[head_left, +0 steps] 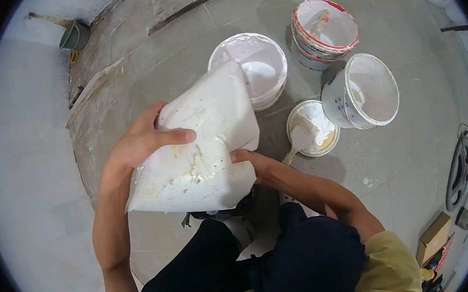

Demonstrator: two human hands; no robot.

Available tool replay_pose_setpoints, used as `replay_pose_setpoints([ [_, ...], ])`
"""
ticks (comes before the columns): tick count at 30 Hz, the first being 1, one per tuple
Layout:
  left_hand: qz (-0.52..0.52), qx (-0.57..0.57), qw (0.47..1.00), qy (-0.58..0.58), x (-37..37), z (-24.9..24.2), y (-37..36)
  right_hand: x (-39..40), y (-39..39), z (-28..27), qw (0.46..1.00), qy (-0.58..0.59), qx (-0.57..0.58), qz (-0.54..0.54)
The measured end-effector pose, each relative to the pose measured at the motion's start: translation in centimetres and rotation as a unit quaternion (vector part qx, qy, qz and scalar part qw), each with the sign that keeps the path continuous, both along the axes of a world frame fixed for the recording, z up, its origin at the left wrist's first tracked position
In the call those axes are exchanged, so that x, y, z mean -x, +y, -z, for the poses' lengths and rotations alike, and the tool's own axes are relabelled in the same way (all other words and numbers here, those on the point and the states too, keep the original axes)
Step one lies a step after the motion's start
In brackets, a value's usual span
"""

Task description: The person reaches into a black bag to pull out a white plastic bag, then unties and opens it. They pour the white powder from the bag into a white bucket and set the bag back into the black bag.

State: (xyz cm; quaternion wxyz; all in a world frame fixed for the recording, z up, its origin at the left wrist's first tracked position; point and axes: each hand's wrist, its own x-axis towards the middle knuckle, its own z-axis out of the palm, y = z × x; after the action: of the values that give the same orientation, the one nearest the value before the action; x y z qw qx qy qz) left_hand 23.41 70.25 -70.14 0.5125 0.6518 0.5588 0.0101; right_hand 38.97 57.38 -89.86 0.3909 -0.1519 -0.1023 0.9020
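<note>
Right now you hold a big white plastic bag (198,149) up in front of you, above your knees, with its narrow top corner tipped toward the white bucket (252,69) just beyond it. The bag is smeared with yellowish streaks and looks full and soft. Your left hand (142,143) clasps its upper left side, thumb laid flat across the front and fingers curled around the edge behind. Your right hand (249,164) grips the lower right corner from underneath, with only the thumb and part of the palm showing; the rest is hidden behind the bag. Past your left hand's fingertips, the white bucket sits on the grey tiled floor (407,153), open and coated white inside. Farther out and to the right of it stands a red-rimmed pail (324,29), also white inside. Nearer your right hand, a third bucket with blue print (360,90) leans on its side, mouth facing you. Between that one and your right wrist lies a round lid (313,128) with a putty scraper (300,140) resting on it, blade caked white. Well off to your right, a cardboard box (434,237) and a coiled cable (459,171) lie at the edge of view. Far beyond your left hand, a small dark bucket (74,35) stands by the wall.
</note>
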Motion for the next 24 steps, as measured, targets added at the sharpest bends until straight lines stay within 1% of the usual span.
replay_pose_setpoints([
  [1, 0.007, 0.002, 1.000, -0.001, 0.0, -0.1, 0.1, 0.0, 0.4, 0.0, 0.999, 0.029, -0.012, -0.020],
  [3, -0.029, -0.023, 0.999, -0.025, -0.3, -0.4, 0.3, 0.2, 0.8, -0.1, 0.999, 0.047, -0.006, -0.005],
  [4, -0.025, -0.021, 0.999, -0.026, -0.8, -1.0, 0.2, 0.2, 0.9, -0.5, 0.998, 0.066, -0.004, 0.002],
  [5, -0.022, -0.017, 0.999, -0.017, -1.4, -1.7, 0.2, 0.3, 1.0, -0.7, 0.998, 0.066, -0.003, 0.005],
  [7, -0.019, -0.013, 1.000, -0.009, -1.9, -2.0, 0.2, 0.2, 0.8, -1.1, 0.998, 0.011, -0.065, 0.014],
  [8, -0.008, -0.007, 1.000, -0.015, -2.0, -1.9, 0.3, 0.1, 0.6, -1.2, 0.998, 0.010, -0.065, 0.016],
  [10, 0.005, 0.001, 1.000, -0.020, -2.1, -1.6, 0.4, 0.0, 0.1, -1.3, 0.997, 0.078, -0.005, 0.012],
  [13, 0.029, 0.017, 0.999, -0.014, -2.0, -0.9, 0.1, 0.2, -0.6, -1.0, 0.995, 0.103, 0.006, 0.005],
  [15, 0.026, 0.002, 0.999, 0.029, -1.7, -0.6, 0.0, 1.2, -0.8, -0.5, 0.997, 0.083, -0.006, 0.009],
  [16, 0.029, 0.003, 0.999, 0.030, -1.6, -0.9, -0.1, 1.7, -0.7, -0.6, 0.998, 0.062, -0.018, 0.010],
  [19, 0.030, 0.000, 0.999, 0.022, -1.3, -2.0, 0.1, 3.1, 0.1, -0.9, 0.997, 0.078, -0.007, 0.006],
  [20, 0.009, 0.000, 1.000, 0.002, -0.8, -2.2, 0.3, 1.9, 0.5, -2.7, 0.999, 0.047, -0.023, -0.005],
  [21, -0.012, -0.001, 1.000, -0.019, -0.6, -2.3, 0.4, 1.7, 1.0, -2.8, 0.999, 0.049, -0.021, -0.004],
  [23, -0.031, -0.012, 0.999, -0.024, -0.9, -3.1, 0.4, 1.6, 1.9, -3.2, 0.994, 0.101, -0.035, 0.007],
  [24, -0.052, -0.024, 0.998, -0.031, -1.0, -3.3, 0.4, 1.7, 2.3, -3.6, 0.992, 0.100, -0.067, 0.037],
])
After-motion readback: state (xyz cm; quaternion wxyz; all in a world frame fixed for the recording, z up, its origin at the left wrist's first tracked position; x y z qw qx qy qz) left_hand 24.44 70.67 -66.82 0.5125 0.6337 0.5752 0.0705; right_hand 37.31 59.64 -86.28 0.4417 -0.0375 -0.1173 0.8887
